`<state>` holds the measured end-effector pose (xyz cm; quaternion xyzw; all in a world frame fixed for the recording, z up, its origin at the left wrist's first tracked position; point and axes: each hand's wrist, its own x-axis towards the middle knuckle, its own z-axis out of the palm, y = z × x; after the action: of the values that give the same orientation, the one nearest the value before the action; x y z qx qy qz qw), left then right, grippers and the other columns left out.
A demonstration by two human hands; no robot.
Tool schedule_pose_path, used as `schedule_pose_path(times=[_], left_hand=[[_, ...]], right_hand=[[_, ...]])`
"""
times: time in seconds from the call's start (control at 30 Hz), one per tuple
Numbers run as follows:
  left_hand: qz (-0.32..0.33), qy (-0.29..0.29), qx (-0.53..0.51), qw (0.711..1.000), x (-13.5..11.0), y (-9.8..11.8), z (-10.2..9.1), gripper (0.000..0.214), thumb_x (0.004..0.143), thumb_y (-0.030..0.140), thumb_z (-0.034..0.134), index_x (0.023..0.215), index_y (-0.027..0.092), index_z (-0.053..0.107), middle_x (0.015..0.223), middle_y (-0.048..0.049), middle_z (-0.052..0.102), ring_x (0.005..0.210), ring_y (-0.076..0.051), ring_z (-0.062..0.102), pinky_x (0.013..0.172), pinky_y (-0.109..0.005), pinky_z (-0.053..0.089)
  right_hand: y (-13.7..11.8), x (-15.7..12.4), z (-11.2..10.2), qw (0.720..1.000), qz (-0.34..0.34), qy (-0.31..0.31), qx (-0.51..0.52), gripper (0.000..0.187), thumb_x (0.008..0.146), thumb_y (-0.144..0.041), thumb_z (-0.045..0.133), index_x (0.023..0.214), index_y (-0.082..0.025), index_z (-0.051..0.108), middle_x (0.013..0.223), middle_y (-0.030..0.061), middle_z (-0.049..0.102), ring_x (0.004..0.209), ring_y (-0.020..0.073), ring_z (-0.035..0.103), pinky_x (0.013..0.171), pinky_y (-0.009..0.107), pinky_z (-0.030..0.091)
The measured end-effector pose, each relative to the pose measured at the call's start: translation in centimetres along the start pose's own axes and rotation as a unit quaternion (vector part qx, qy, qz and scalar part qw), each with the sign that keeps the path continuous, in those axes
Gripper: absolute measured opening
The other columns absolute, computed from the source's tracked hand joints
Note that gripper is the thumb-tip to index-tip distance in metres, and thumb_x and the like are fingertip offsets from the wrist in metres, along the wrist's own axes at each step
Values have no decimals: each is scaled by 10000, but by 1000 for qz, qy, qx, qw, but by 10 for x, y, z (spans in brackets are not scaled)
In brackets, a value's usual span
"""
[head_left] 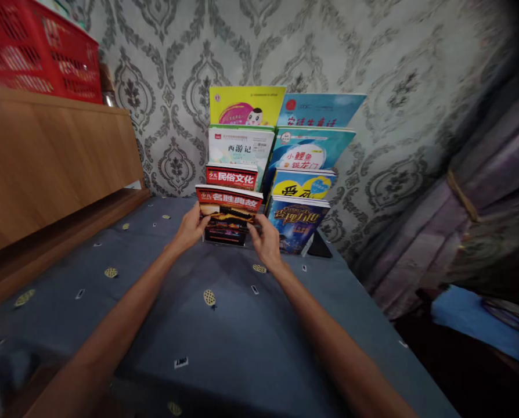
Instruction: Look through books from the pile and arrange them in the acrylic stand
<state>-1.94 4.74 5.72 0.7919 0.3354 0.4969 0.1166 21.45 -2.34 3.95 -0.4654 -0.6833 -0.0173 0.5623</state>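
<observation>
Between my two hands is a book with a red title band (230, 208). My left hand (192, 228) grips its left edge, thumb on the front cover. At its right edge my right hand (265, 237) pinches it the same way. Right behind stands another red-topped book (232, 176). Further back in that column are a pale book (241, 145) and a yellow-green one (247, 104). In the right column stand a dark blue book (298, 226), a yellow and blue book (303, 184), a teal book (307, 151) and a blue one (323, 109).
A blue patterned cloth (224, 337) covers the surface. A dark flat object (320, 247) lies beside the right column. On the left is a wooden cabinet (54, 157) with a red basket (46, 55) on top. A purple curtain (429, 232) hangs on the right.
</observation>
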Motion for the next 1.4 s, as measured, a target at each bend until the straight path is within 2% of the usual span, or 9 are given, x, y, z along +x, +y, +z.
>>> schedule_pose_path(times=[0.17, 0.33, 0.47, 0.67, 0.93, 1.07, 1.4], left_hand=[[54, 35, 2, 998, 17, -5, 4, 270, 884, 258, 568, 1147, 207, 538, 1009, -78, 695, 882, -223, 655, 783, -351, 542], [72, 32, 1, 997, 17, -9, 9, 209, 903, 276, 558, 1099, 204, 556, 977, -73, 692, 884, -218, 657, 785, -353, 543], [68, 22, -6, 997, 18, -11, 10, 238, 899, 289, 560, 1118, 195, 554, 1006, -79, 691, 899, -216, 656, 794, -354, 536], [58, 12, -32, 998, 15, -17, 8, 277, 912, 337, 558, 1150, 197, 539, 1037, -79, 701, 912, -197, 664, 730, -290, 533], [49, 14, -11, 999, 14, -26, 6, 289, 897, 377, 596, 1127, 202, 581, 985, -68, 712, 831, -188, 657, 649, -272, 519], [49, -1, -9, 999, 15, -31, 2, 327, 889, 367, 612, 1170, 202, 591, 1036, -74, 722, 882, -201, 666, 670, -284, 529], [54, -26, -40, 997, 16, -34, -4, 294, 864, 308, 616, 1140, 207, 610, 1067, -72, 721, 905, -205, 670, 752, -324, 554]], right_hand=[[6, 12, -1, 998, -30, 43, -21, 250, 988, -392, 465, 1097, -224, 615, 1038, 87, 682, 918, 236, 625, 752, 361, 517], [11, 8, -4, 996, -44, 45, -56, 162, 971, -335, 493, 980, -220, 608, 917, 65, 642, 836, 225, 601, 730, 358, 501], [13, 8, -5, 996, -37, 32, -74, 135, 963, -315, 503, 958, -228, 607, 894, 55, 620, 835, 224, 591, 735, 355, 494], [9, 10, -1, 997, -34, 19, -70, 179, 971, -295, 482, 1048, -233, 631, 930, 65, 631, 873, 230, 602, 767, 361, 498], [8, 14, -3, 998, -35, 7, -57, 176, 948, -259, 521, 1035, -227, 670, 878, 47, 634, 813, 208, 611, 745, 347, 503], [11, 14, -2, 998, -43, 14, -46, 168, 933, -234, 544, 1033, -217, 678, 865, 43, 642, 789, 201, 612, 735, 347, 509], [14, 17, 0, 1000, -21, -6, -21, 196, 910, -204, 562, 1065, -231, 679, 882, 38, 663, 828, 204, 635, 752, 357, 526]])
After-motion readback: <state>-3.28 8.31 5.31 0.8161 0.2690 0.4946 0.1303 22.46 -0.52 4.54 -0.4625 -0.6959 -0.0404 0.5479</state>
